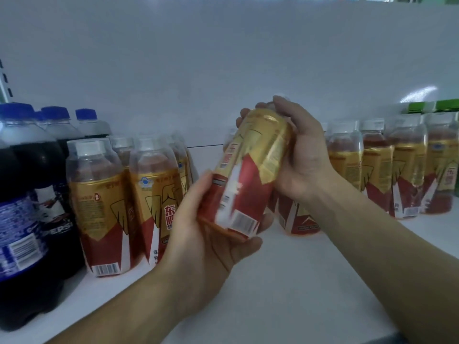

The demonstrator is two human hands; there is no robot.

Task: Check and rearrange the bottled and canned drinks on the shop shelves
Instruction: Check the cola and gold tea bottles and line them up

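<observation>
From the head view, a red-and-gold labelled drink bottle (248,175) is held in the air above the white shelf (298,281), tilted so its base points down toward the person and its cap end leans up and away. The left hand (211,234) grips the lower end from below, thumb lying along the near side of the label and fingers curled under the base, where a barcode shows. The right hand (300,155) is wrapped round the upper part, its fingers curled over the shoulder and cap so that the cap is mostly hidden. On the left of the shelf stand dark Pepsi bottles (24,194) with blue caps, and just beside them a cluster of upright bottles of the same red-and-gold drink (104,207) with clear caps. Another such bottle (298,217) stands behind the right wrist, partly hidden, and a row of the same bottles (397,170) runs along the right side near the white back panel (223,58). Green packs (432,106) show at the far right edge, too blurred to identify.
</observation>
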